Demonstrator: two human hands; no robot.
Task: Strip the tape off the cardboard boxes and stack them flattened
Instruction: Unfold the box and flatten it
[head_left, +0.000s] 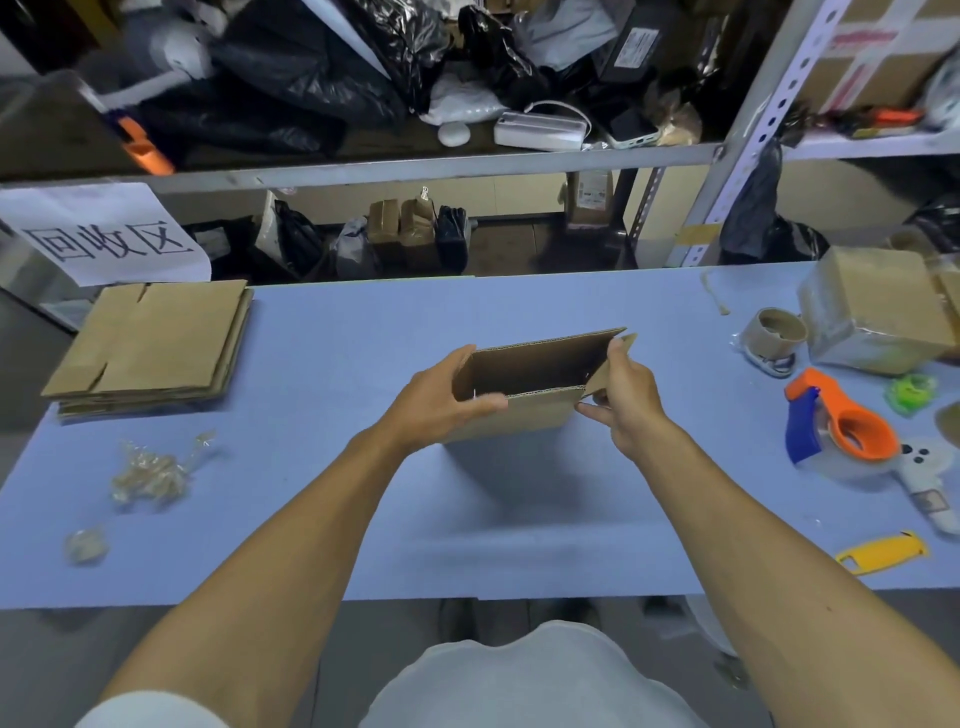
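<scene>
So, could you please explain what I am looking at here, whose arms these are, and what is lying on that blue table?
This is one picture from a camera worn on a person's head, looking down at their own bare arms. The left hand and right hand hold an open cardboard box above the blue table. To the left lie a stack of flattened boxes and crumpled stripped tape. To the right are an orange tape dispenser, a yellow cutter and a still-wrapped box.

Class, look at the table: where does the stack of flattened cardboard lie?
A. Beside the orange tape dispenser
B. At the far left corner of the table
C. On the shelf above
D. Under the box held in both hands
B: the stack of flattened cardboard lies at the far left corner of the blue table, apart from the open box and both hands.
</scene>
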